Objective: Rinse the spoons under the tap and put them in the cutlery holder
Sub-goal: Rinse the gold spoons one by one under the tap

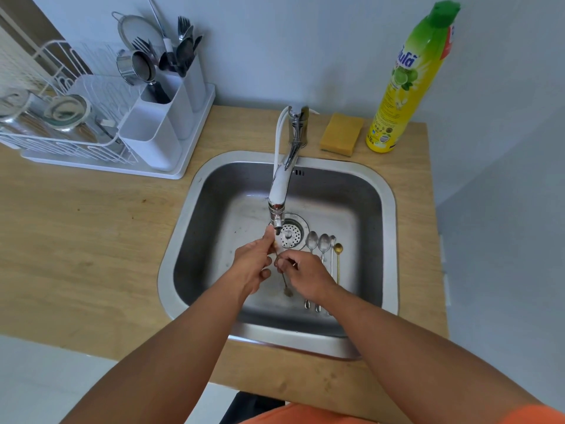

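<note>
Room: pale blue-grey wall behind a wooden bench (91, 228) with a steel sink (388, 209) set into it.
Left hand (252, 264): it reaches up under the tap (279, 191), fingers bent round the upper end of the held spoon (286, 283), as far as I can judge.
Right hand (305, 275): its grip is a closed pinch of thumb and fingers on the handle of the same spoon, lower down.
Held spoon: just under the spout, at 6 o'clock from it, above the drain (290, 234); one end hangs down between the wrists.
Waiting spoons (324, 244): four lie side by side on the sink floor, at 3 o'clock from the drain; one is golden.
Cutlery holder (171, 111): white, at 10 o'clock from the sink, well apart, already full of forks and spoons.
Water: I cannot tell if it runs.
Risk: wet fingers may let the thin handle slip, and the spoon would fall among the unwashed ones.
Risk two: the way to the holder goes over bare wood, so drops may wet the bench.
Beside the tap: a yellow sponge (341, 134) and a dish soap bottle (406, 84) at 2 o'clock.
</note>
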The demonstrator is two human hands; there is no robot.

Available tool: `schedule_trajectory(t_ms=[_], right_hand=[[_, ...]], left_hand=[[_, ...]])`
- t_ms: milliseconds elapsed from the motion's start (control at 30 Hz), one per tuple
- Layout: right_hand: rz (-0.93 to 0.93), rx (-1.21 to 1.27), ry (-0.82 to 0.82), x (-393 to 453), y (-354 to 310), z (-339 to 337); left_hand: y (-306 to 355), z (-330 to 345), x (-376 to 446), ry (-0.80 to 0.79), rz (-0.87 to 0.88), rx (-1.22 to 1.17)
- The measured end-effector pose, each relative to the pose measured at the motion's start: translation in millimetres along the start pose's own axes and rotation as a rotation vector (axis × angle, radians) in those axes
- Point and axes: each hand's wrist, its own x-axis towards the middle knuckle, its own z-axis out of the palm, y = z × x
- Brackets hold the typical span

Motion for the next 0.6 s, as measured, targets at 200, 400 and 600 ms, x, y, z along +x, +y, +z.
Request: schedule_trajectory(t_ms=[200, 400, 600], right_hand=[[0.035, 0.047, 0.018, 1, 4, -4], [0.054, 0.029, -0.016, -1, 7, -7], [0.063, -0.105, 0.03, -2, -3, -2]], left_hand=[[-2, -3, 0, -0.102, 0.046, -0.006], [-4, -3, -10, -0.071, 0.114, 0.111], [-1, 9, -14, 0.155, 0.199, 0.061]])
